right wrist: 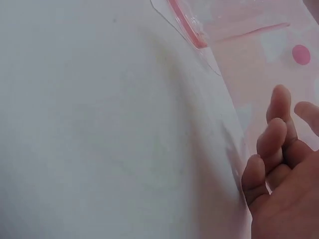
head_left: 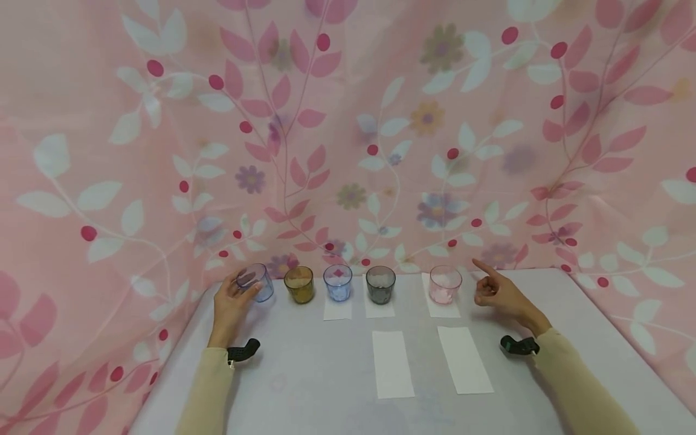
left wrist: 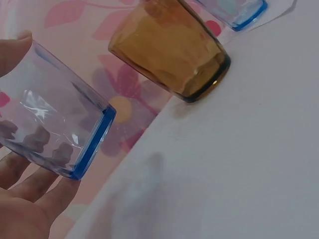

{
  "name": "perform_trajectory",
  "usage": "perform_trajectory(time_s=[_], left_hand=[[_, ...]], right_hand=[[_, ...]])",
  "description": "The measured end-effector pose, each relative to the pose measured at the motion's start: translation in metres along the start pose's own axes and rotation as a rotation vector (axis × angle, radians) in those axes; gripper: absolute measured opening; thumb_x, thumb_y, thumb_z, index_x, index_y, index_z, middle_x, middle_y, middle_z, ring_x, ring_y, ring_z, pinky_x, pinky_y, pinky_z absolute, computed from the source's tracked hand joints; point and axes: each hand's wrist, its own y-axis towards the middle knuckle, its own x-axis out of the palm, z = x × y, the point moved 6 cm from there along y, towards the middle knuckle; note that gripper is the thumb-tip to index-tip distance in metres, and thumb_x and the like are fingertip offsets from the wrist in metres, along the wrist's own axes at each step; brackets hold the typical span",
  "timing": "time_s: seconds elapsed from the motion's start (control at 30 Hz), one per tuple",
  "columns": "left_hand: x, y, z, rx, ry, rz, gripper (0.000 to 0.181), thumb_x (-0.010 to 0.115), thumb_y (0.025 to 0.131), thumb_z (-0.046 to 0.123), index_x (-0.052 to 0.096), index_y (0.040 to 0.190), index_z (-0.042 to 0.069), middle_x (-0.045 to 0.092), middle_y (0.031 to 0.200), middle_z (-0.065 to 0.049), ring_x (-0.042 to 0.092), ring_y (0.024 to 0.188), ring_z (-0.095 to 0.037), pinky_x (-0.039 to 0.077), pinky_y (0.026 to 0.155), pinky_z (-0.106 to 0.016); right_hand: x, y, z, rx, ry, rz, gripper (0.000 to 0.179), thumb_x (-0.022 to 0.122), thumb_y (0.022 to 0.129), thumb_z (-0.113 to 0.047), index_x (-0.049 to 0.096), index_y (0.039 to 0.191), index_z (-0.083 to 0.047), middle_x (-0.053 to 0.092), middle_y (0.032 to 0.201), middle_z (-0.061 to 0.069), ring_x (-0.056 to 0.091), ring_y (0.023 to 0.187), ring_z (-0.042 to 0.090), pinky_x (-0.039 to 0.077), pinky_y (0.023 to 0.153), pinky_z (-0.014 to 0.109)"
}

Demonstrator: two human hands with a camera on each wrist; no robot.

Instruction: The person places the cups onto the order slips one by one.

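At the far left of the row, my left hand (head_left: 232,300) grips a clear blue glass (head_left: 263,286) between thumb and fingers. The glass leans a little, and in the left wrist view its blue base (left wrist: 94,144) shows against the backdrop, apart from the tabletop. Beside it stands an amber glass (head_left: 300,286), then another blue glass (head_left: 338,284), a grey glass (head_left: 380,286) and a pink glass (head_left: 444,285). My right hand (head_left: 502,297) hovers right of the pink glass, holding nothing, its index finger extended and the others loosely bent.
White paper strips lie under the second blue, grey and pink glasses. Two more strips, one central (head_left: 393,364) and one further right (head_left: 465,360), lie nearer on the white-covered table (head_left: 304,374). A pink floral cloth (head_left: 348,139) hangs behind the table.
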Motion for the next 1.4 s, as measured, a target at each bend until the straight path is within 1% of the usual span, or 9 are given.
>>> perform_trajectory(time_s=[0.17, 0.33, 0.43, 0.53, 0.67, 0.87, 1.0, 1.2, 1.4], left_hand=[[-0.006, 0.0, 0.014, 0.022, -0.109, -0.01, 0.068, 0.078, 0.093, -0.003, 0.045, 0.154, -0.005, 0.066, 0.14, -0.021, 0.075, 0.106, -0.006, 0.06, 0.092, -0.019], [-0.008, -0.005, 0.035, 0.062, -0.159, -0.054, 0.065, 0.072, 0.096, -0.009, 0.043, 0.154, -0.008, 0.067, 0.138, -0.018, 0.073, 0.114, -0.008, 0.059, 0.097, -0.02], [-0.005, -0.008, 0.049, 0.11, -0.184, -0.134, 0.063, 0.067, 0.097, -0.012, 0.04, 0.155, -0.01, 0.064, 0.14, -0.019, 0.07, 0.122, -0.013, 0.058, 0.101, -0.021], [0.003, -0.013, 0.064, 0.174, -0.224, -0.259, 0.062, 0.061, 0.098, -0.016, 0.037, 0.155, -0.012, 0.061, 0.143, -0.021, 0.067, 0.125, -0.018, 0.057, 0.103, -0.023], [0.017, -0.024, 0.087, 0.232, -0.268, -0.415, 0.062, 0.056, 0.097, -0.02, 0.036, 0.155, -0.011, 0.063, 0.145, -0.016, 0.065, 0.13, -0.021, 0.056, 0.105, -0.026], [0.046, -0.051, 0.126, 0.312, -0.329, -0.576, 0.066, 0.065, 0.097, -0.009, 0.036, 0.156, -0.01, 0.059, 0.15, -0.019, 0.06, 0.136, -0.027, 0.057, 0.106, -0.031], [0.072, -0.068, 0.139, 0.326, -0.354, -0.651, 0.068, 0.07, 0.096, -0.002, 0.039, 0.156, -0.007, 0.059, 0.15, -0.016, 0.06, 0.135, -0.026, 0.056, 0.108, -0.033], [0.116, -0.091, 0.133, 0.283, -0.283, -0.729, 0.071, 0.08, 0.093, 0.008, 0.044, 0.153, -0.004, 0.058, 0.15, -0.011, 0.059, 0.136, -0.024, 0.055, 0.111, -0.036], [0.159, -0.112, 0.116, 0.187, -0.284, -0.803, 0.072, 0.083, 0.089, 0.004, 0.045, 0.151, -0.003, 0.059, 0.148, -0.013, 0.062, 0.134, -0.027, 0.057, 0.109, -0.042]], right_hand=[[-0.008, -0.013, -0.005, -0.052, -0.028, 0.079, 0.092, 0.082, 0.092, -0.005, 0.029, 0.167, -0.008, 0.056, 0.097, 0.011, 0.052, 0.078, 0.013, 0.045, 0.07, 0.024], [-0.01, -0.028, -0.017, -0.147, -0.058, 0.163, 0.084, 0.08, 0.091, -0.002, 0.04, 0.164, -0.01, 0.05, 0.084, 0.004, 0.046, 0.068, 0.016, 0.041, 0.059, 0.028], [-0.01, -0.036, -0.024, -0.187, -0.054, 0.17, 0.083, 0.079, 0.09, 0.001, 0.042, 0.163, -0.012, 0.047, 0.079, 0.005, 0.044, 0.064, 0.018, 0.04, 0.055, 0.028], [-0.009, -0.044, -0.028, -0.201, -0.077, 0.161, 0.085, 0.079, 0.089, 0.002, 0.042, 0.163, -0.013, 0.046, 0.078, 0.009, 0.043, 0.063, 0.017, 0.039, 0.054, 0.028], [-0.007, -0.056, -0.04, -0.221, -0.16, 0.18, 0.091, 0.086, 0.083, -0.003, 0.044, 0.163, -0.017, 0.046, 0.078, 0.012, 0.042, 0.063, 0.015, 0.035, 0.053, 0.028], [0.006, -0.07, -0.065, -0.269, -0.292, 0.208, 0.104, 0.1, 0.067, -0.014, 0.051, 0.159, -0.023, 0.048, 0.077, 0.007, 0.038, 0.064, 0.009, 0.03, 0.054, 0.027], [0.022, -0.075, -0.08, -0.346, -0.313, 0.171, 0.109, 0.103, 0.061, -0.017, 0.053, 0.158, -0.017, 0.045, 0.073, 0.006, 0.034, 0.064, 0.005, 0.029, 0.054, 0.024], [0.05, -0.076, -0.1, -0.452, -0.308, 0.098, 0.116, 0.105, 0.056, -0.02, 0.051, 0.158, -0.013, 0.042, 0.071, -0.001, 0.031, 0.065, 0.0, 0.029, 0.053, 0.02], [0.089, -0.07, -0.12, -0.491, -0.382, -0.031, 0.122, 0.103, 0.059, -0.045, 0.044, 0.163, -0.022, 0.041, 0.073, -0.007, 0.027, 0.066, -0.005, 0.028, 0.058, 0.016]])
